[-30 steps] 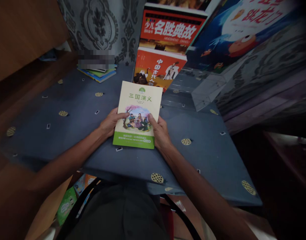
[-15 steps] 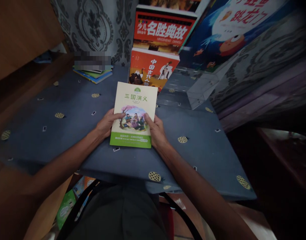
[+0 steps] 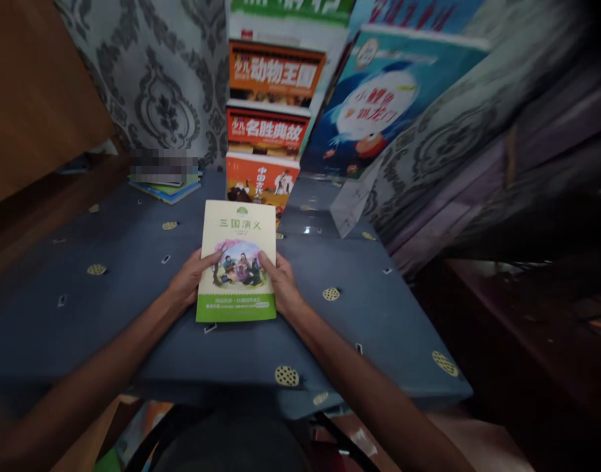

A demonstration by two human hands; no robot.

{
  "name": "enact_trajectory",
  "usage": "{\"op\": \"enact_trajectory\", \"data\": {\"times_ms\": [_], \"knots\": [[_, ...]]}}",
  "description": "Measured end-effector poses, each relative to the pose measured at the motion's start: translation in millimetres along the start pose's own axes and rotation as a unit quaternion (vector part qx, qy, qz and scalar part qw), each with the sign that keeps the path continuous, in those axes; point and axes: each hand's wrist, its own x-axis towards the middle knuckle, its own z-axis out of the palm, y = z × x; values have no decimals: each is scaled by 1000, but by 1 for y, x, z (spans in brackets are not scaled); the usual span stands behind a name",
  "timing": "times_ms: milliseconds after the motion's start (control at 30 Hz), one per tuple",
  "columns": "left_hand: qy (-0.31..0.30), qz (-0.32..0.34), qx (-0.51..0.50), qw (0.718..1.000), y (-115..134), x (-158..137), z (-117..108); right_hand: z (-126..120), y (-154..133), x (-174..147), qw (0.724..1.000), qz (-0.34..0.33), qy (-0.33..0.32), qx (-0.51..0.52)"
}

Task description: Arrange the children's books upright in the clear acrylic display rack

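Observation:
A closed book point(image 3: 238, 226) with a cream cover, a green band along its bottom and a round picture of seated figures faces me above the table. My left hand point(image 3: 189, 276) grips its left edge, thumb lying on the cover. On the opposite edge my right hand point(image 3: 282, 278) holds it the same way, its thumb beside the picture. The other fingers of both hands go behind the book and are mostly hidden. Directly beyond its top edge stands an orange book point(image 3: 261, 177), partly covered by it.
Red and orange books point(image 3: 273, 131) stand in tiers at the back, beside a large blue picture book point(image 3: 364, 105) on a clear stand point(image 3: 356, 200). A small stack of books point(image 3: 170, 191) lies at the back left. A blue patterned cloth point(image 3: 147, 347) covers the table; a curtain hangs behind.
My view has tilted up and shifted right, so more of the upper books shows and everything sits lower and further left. Both hands keep the same hold on the book.

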Motion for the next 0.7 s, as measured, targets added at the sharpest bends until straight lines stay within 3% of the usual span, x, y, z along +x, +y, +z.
{"op": "enact_trajectory", "data": {"times_ms": [167,300,500,700], "knots": [[19,-24,16,999,8,-9,8,1,-9,-4,998,-54,-8,-24],[19,-45,58,997,15,-15,19,-3,-20,-7,986,-141,-30,-81],[-33,35,106,993,21,-7,37,-11,-46,-15,947,-259,-19,-191],[-57,112,204,971,22,2,49,-29,-58,-23,919,-304,-9,-252]]}}
